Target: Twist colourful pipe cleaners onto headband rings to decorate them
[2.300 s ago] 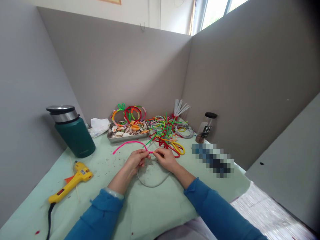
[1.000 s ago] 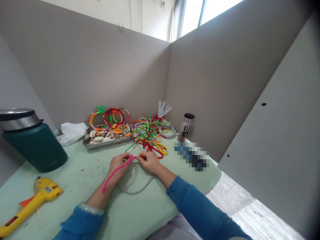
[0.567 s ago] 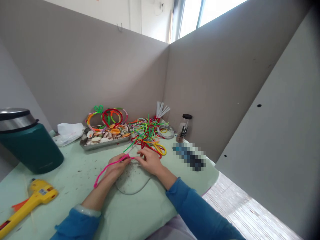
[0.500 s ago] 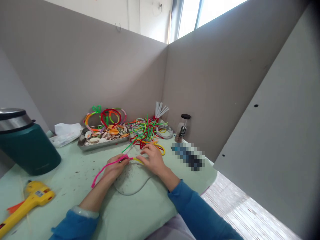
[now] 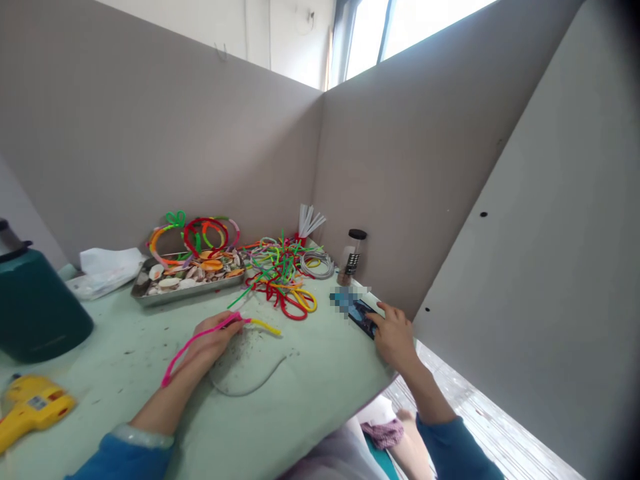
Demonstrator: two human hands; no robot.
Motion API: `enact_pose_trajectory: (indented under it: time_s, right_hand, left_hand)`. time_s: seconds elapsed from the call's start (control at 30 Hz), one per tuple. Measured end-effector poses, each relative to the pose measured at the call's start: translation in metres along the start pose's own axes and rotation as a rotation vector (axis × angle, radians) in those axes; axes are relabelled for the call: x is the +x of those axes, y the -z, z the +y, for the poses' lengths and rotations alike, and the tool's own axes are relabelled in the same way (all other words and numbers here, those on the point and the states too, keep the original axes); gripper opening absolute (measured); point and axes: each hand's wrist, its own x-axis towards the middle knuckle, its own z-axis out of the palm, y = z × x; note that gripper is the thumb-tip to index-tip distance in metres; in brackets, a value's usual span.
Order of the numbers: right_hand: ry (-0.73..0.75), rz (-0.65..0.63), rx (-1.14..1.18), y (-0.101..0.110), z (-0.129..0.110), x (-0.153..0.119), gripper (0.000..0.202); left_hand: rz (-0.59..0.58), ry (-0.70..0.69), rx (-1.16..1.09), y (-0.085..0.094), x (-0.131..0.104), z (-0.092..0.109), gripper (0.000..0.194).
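My left hand (image 5: 218, 335) pinches a pink pipe cleaner (image 5: 186, 349) whose pink length trails back over my wrist. A short yellow piece (image 5: 266, 327) joins its other end and sticks out to the right of my fingers. At the right edge of the table, my right hand (image 5: 396, 339) rests with fingers apart on a dark phone (image 5: 361, 316), partly blurred out; a fingertip touches its screen. A loose grey cord (image 5: 255, 388) curves across the green tabletop between my hands.
Behind are a metal tray (image 5: 190, 291) of shells, pipe-cleaner rings (image 5: 206, 235), a tangled pipe-cleaner pile (image 5: 280, 263) and a black-capped bottle (image 5: 350, 259). Left stand a green flask (image 5: 40, 307) and a yellow glue gun (image 5: 37, 407). Grey partitions (image 5: 225, 147) enclose the table.
My right hand has left the yellow end of the pipe cleaner and moved right onto the phone. My left hand keeps its pinch. The view has turned slightly right.
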Motion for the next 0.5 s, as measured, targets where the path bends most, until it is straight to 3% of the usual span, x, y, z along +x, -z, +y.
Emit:
enact_pose_trajectory:
  time_s: [0.1,0.17,0.33,0.5]
  right_hand:
    - [0.042,-0.014,-0.024,-0.003,-0.009,0.011,0.039]
    - [0.089,-0.038,-0.005,-0.002,-0.029,0.026,0.037]
    - [0.258,-0.123,0.174,0.004,-0.115,0.057,0.033]
    - [0.708,-0.214,0.402,0.000,-0.204,0.050,0.031]
  left_hand:
    - [0.003,0.009,-0.005,-0.001,0.002,-0.003,0.031]
    - [-0.001,0.006,-0.014,-0.001,0.003,-0.004,0.033]
    - [-0.050,0.024,0.018,-0.002,0.009,-0.010,0.038]
    - [-0.035,0.066,0.040,-0.005,0.014,-0.018,0.038]
